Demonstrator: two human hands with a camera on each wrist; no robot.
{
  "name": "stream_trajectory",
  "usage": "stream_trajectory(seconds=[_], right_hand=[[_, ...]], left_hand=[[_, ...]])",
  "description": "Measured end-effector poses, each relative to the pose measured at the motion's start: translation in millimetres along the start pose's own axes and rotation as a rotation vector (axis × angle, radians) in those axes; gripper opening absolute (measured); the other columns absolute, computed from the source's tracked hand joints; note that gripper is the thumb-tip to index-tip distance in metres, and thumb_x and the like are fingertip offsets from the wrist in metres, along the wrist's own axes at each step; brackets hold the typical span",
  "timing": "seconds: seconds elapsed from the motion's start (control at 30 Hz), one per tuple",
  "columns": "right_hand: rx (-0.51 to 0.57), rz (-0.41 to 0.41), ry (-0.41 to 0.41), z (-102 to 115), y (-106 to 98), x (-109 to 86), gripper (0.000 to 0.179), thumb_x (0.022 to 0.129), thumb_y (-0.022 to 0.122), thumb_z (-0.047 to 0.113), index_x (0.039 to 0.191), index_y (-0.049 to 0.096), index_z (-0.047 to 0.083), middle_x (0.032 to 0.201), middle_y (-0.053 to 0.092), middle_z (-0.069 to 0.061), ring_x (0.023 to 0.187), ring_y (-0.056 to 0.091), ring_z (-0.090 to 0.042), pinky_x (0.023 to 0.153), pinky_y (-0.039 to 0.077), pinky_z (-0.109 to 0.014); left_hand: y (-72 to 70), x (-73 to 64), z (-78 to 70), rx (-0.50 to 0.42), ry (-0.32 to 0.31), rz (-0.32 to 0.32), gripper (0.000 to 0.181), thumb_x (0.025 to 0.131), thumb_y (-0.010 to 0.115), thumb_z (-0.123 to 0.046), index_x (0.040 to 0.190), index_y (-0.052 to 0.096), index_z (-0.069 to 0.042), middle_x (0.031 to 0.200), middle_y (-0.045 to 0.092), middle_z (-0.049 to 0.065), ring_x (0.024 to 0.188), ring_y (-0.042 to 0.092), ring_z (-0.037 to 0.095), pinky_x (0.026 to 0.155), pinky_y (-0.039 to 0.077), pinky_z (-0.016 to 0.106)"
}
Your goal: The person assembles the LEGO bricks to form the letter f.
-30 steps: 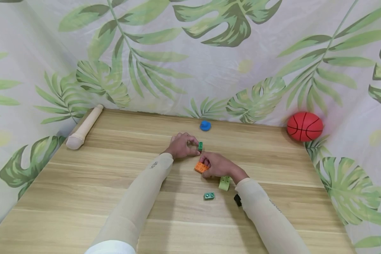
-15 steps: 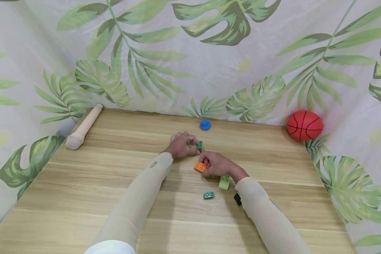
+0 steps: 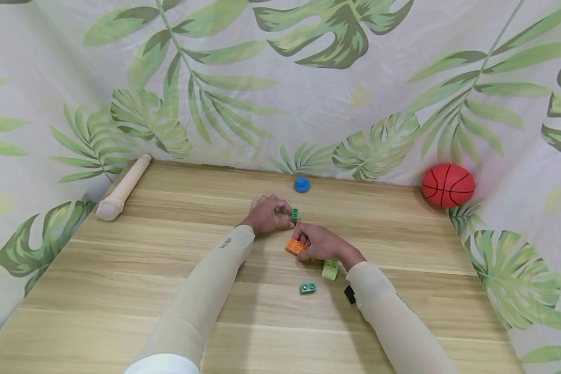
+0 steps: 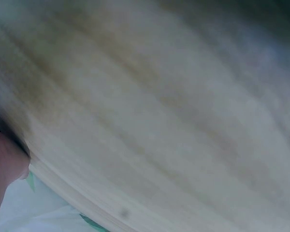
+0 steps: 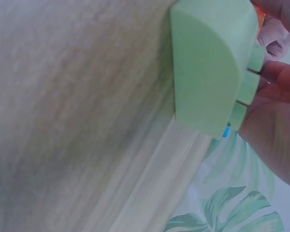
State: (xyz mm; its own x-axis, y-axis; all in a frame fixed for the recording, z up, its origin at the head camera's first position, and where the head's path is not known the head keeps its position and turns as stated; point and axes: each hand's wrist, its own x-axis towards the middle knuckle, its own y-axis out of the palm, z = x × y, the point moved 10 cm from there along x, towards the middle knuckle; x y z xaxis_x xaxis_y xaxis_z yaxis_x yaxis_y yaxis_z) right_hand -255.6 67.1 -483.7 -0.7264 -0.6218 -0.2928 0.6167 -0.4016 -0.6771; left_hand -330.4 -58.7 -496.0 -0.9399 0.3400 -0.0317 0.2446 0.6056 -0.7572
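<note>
only the head view shows the left hand's (image 3: pixel 270 214) green brick (image 3: pixel 295 214).

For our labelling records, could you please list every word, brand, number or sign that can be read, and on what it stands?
Dark lettering on the left beige fabric sleeve: too small to read.
Dark print on the right beige fabric sleeve: also too small to read.
Orange rectangular plastic brick, red ball with black lines: no text to be made out.
So nothing can be quoted.
</note>
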Motion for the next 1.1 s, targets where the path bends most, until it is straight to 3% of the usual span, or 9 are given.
stream_trajectory(seconds=[0.77, 1.1], right_hand=[[0.012, -0.005, 0.006, 0.4, -1.2, -1.1, 0.041, 0.088, 0.087, 0.012, 0.12, 0.063, 0.009, 0.104, 0.063, -0.005, 0.093, 0.054, -0.016, 0.084, 0.046, -0.029], [-0.013, -0.01, -0.027, 1.7, -0.3, -0.3, 0.039, 0.089, 0.087, 0.011, 0.12, 0.064, 0.008, 0.104, 0.064, -0.005, 0.093, 0.056, -0.015, 0.084, 0.047, -0.028]], left_hand=[[-0.4, 1.2, 0.4, -0.006, 0.006, 0.0, 0.029, 0.087, 0.09, -0.041, 0.11, 0.079, -0.026, 0.129, 0.07, 0.003, 0.122, 0.052, 0.029, 0.109, 0.03, 0.051], [0.7, 2.4, 3.7, -0.003, 0.004, -0.008, 0.027, 0.087, 0.09, -0.042, 0.108, 0.079, -0.028, 0.129, 0.069, 0.002, 0.121, 0.052, 0.027, 0.108, 0.029, 0.049]])
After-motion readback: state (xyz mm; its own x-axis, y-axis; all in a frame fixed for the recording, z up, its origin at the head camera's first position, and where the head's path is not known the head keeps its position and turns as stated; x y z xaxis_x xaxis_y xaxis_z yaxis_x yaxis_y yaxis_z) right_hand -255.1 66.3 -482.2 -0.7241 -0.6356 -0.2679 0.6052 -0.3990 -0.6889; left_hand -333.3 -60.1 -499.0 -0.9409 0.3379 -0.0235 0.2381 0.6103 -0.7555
